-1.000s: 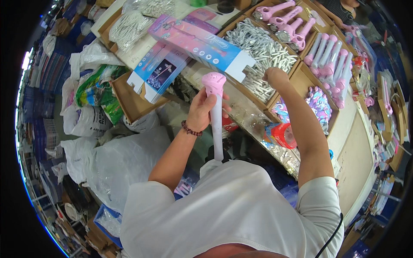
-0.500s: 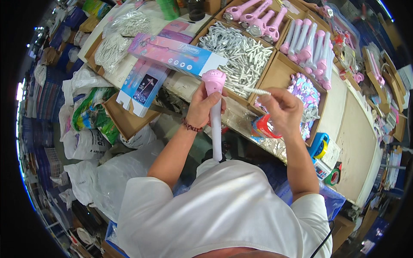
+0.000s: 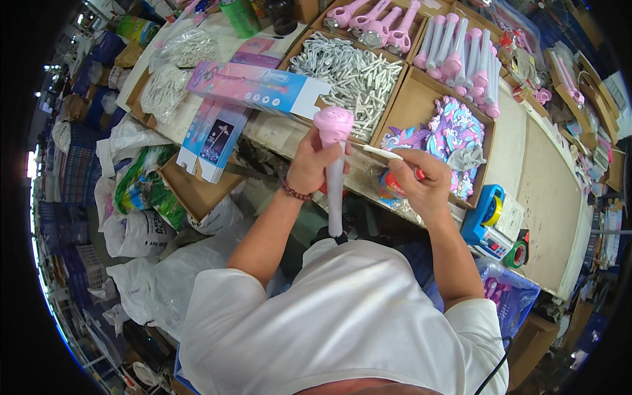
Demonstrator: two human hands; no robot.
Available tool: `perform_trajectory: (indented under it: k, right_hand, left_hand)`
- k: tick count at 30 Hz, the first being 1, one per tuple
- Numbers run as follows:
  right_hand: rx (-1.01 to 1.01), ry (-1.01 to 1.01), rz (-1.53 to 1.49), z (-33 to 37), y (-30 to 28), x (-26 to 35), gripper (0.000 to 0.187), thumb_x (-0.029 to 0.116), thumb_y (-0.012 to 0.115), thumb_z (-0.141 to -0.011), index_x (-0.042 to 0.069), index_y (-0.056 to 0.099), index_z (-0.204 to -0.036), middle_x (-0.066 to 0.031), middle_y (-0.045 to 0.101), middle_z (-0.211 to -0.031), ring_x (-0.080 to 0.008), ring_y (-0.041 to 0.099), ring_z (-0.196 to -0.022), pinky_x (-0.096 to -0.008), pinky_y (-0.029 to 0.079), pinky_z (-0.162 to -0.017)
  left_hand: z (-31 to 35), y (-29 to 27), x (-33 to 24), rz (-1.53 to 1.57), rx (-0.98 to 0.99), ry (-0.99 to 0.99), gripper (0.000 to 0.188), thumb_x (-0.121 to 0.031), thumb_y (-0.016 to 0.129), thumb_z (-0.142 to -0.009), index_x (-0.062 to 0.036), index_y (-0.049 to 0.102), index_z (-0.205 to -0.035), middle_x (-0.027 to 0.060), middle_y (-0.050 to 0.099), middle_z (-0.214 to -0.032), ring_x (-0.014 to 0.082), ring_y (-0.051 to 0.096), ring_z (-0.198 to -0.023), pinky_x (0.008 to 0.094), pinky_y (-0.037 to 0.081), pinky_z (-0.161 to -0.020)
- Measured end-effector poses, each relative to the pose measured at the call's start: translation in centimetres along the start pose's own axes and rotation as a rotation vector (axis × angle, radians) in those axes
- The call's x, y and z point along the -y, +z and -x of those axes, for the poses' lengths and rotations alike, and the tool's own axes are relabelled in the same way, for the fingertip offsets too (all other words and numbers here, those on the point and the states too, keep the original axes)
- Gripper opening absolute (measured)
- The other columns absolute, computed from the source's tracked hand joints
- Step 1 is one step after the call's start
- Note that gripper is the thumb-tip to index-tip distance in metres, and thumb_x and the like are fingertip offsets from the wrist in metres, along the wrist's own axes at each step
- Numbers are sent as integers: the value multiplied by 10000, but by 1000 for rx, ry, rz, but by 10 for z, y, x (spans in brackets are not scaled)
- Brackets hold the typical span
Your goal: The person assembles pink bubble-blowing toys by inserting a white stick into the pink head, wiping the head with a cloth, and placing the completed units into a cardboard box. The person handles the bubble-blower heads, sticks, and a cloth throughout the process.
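Observation:
My left hand (image 3: 308, 163) is wrapped round a toy wand (image 3: 334, 187), just below its pink head. The wand stands nearly upright in the picture, its pale translucent tube pointing toward my body. A thin white stick-like piece (image 3: 382, 152) is pinched in my right hand (image 3: 426, 183), its free tip toward the wand but apart from it. Beyond both hands, a carton compartment holds many similar white pieces (image 3: 368, 99) beside grey looped cords (image 3: 322, 58). A red round container (image 3: 390, 185) is partly hidden behind my right hand.
Printed boxes (image 3: 253, 89) lie left of the cords. Pink handles (image 3: 378, 31) and pink-and-clear wands (image 3: 461, 59) fill far cartons. Colourful flat cut-outs (image 3: 454, 128) sit in a carton at right, near a blue tape dispenser (image 3: 484, 214). Plastic bags (image 3: 141, 227) crowd the left.
My right hand has shifted slightly down and left, bringing the white piece nearer the wand and tilting its free end upward. The left hand keeps its grip. The whole view has shifted slightly.

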State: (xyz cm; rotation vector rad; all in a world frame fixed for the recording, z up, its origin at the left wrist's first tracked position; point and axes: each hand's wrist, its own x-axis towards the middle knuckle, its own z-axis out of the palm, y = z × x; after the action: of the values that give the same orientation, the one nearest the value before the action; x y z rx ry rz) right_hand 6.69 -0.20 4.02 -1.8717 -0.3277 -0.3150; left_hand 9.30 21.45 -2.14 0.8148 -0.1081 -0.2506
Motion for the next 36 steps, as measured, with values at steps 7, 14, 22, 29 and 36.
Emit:
perform_trajectory:
  k: [7,14,22,29,36]
  right_hand:
    - [-45,-206,102,5,2,6,160,27,746,-759,16,685,-907,-95,677,-748,-159,634,-596,-258,480,-527]
    - [-39,-432,237,-3,8,17,185,27,765,-705,46,674,-865,-80,677,-734,-200,622,-562,-292,472,-490]
    - [-22,-487,228,11,2,21,215,18,768,-687,46,670,-876,-80,687,-784,-207,627,-589,-294,474,-512]
    - [-5,-481,220,20,-4,25,206,18,765,-684,38,672,-867,-77,693,-802,-207,637,-620,-307,483,-539]
    - [-15,-471,206,24,-6,26,210,15,766,-683,34,677,-872,-79,690,-801,-207,633,-616,-302,478,-532]
  left_hand:
    - [-4,-20,-6,126,83,-51,630,-613,515,-883,4,550,-1007,80,569,-793,180,547,-581,305,478,-488]
    - [1,-18,-5,-27,134,-18,725,-698,459,-856,6,573,-984,104,540,-658,193,531,-513,294,451,-469]
    - [2,-24,0,-73,173,88,759,-725,647,-704,-10,582,-952,102,584,-693,200,572,-578,314,463,-496]
    - [2,-21,4,-78,223,91,774,-728,669,-684,-2,589,-942,94,586,-690,198,575,-595,311,457,-522]
    - [0,-26,8,70,290,70,767,-640,671,-758,-43,509,-1213,70,576,-812,201,596,-683,344,491,-588]
